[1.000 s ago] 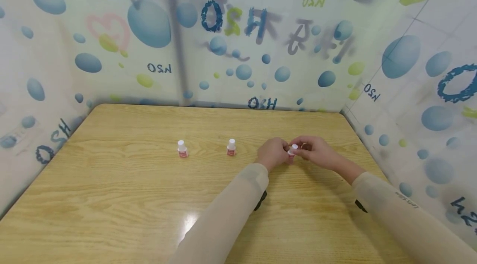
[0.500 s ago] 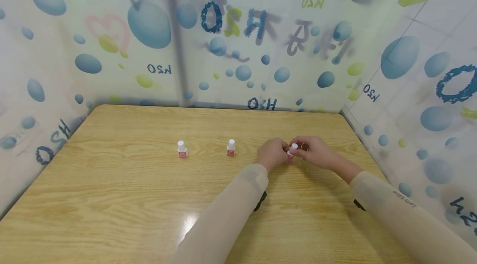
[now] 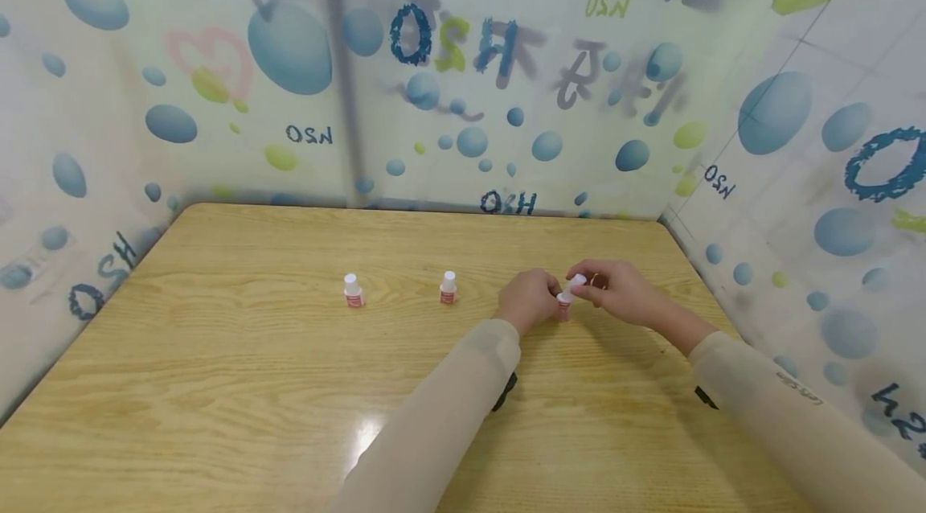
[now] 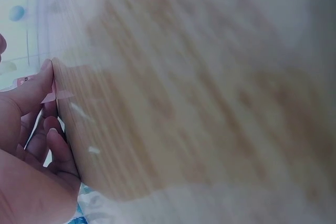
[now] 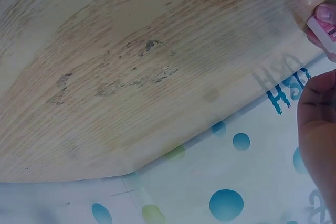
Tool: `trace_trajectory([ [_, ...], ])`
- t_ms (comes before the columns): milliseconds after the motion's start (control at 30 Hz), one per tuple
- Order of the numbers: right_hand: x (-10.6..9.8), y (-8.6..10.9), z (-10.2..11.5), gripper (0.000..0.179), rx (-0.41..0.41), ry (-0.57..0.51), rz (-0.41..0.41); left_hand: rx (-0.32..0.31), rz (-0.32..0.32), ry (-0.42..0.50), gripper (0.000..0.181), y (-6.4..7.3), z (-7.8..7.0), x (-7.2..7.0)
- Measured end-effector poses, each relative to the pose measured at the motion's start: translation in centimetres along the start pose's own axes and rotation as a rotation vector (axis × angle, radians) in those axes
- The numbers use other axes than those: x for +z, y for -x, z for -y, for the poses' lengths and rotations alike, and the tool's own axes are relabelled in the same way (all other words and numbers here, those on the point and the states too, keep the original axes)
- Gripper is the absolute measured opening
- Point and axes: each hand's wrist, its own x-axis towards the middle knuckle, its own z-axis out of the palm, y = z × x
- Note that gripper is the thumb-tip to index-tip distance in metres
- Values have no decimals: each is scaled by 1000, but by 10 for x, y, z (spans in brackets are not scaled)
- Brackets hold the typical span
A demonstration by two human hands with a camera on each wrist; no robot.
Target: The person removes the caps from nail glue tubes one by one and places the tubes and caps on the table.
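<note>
Toward the table's right side, my left hand [image 3: 528,297] holds a small bottle [image 3: 564,306] with a pink-red label, upright at the tabletop. Thumb and fingers of my right hand [image 3: 618,292] pinch its white cap [image 3: 578,280], which sits up and to the right of the bottle's neck. In the left wrist view the left hand [image 4: 31,129] covers most of the bottle, leaving a bit of pink label in sight. The right wrist view catches the bottle [image 5: 324,31] at its right edge, with the right hand [image 5: 318,103] below it.
Two similar capped bottles stand upright to the left, one at mid-table [image 3: 448,288] and another farther left [image 3: 353,291]. The wooden table [image 3: 217,368] meets patterned walls [image 3: 463,95] at the back and on both sides.
My right hand has drawn the white cap up and to the right, off the bottle's neck. The left hand keeps its grip on the bottle, nearly still.
</note>
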Motion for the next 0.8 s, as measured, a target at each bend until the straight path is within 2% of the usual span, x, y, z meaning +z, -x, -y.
trace_trajectory([
  [633, -12, 8, -9, 23, -5, -15, -45, -4, 3, 13, 17, 1, 0, 0],
  [800, -14, 10, -10, 23, 18, -15, -41, -14, -6, 12, 20, -2, 2, 2],
])
